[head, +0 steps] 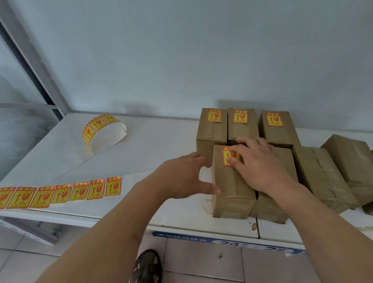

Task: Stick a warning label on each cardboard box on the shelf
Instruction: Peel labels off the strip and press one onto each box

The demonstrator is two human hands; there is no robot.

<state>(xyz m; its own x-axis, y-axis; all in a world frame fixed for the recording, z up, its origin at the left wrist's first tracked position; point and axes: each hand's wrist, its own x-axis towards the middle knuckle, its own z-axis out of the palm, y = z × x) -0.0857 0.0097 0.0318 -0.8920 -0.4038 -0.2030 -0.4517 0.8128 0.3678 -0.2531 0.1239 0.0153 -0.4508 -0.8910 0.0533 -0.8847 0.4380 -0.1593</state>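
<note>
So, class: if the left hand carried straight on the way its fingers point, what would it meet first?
The left hand points right, toward the front cardboard box that the right hand presses a label onto. It would likely meet that box's left side first; the thumb looks already there.

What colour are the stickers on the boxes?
Yellow with red borders and red pictures, as on this sticker, seen in the head view.

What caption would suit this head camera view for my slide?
Right hand presses a warning label onto a cardboard box while left hand steadies it.
</note>
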